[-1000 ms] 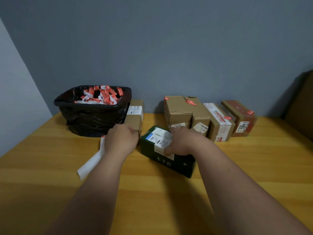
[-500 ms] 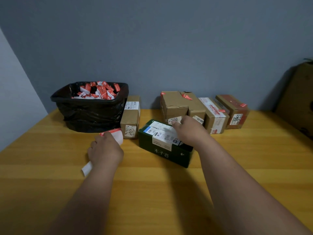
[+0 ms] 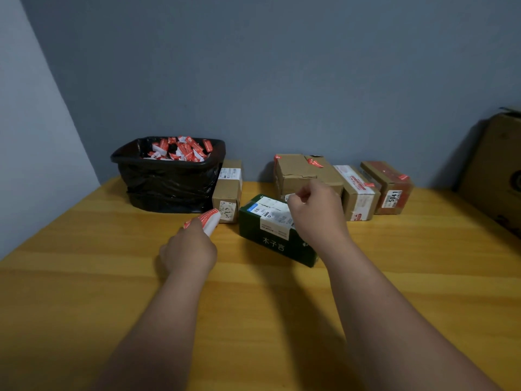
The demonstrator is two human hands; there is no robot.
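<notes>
Two hands at my worktop (image 3: 84, 277): my left hand (image 3: 187, 251) grips a white paper strip (image 3: 211, 221) with a red-printed end, just beside a dark green box (image 3: 277, 245). The box lies askew on the worktop, with white shipping labels across its top and pale characters on its side. My right hand (image 3: 315, 215) hovers curled over its far end; I cannot tell whether it pinches anything. A black-lined bin (image 3: 169, 184) stands behind.

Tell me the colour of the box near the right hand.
Dark green box, with white labels on top; the head view shows it.
</notes>
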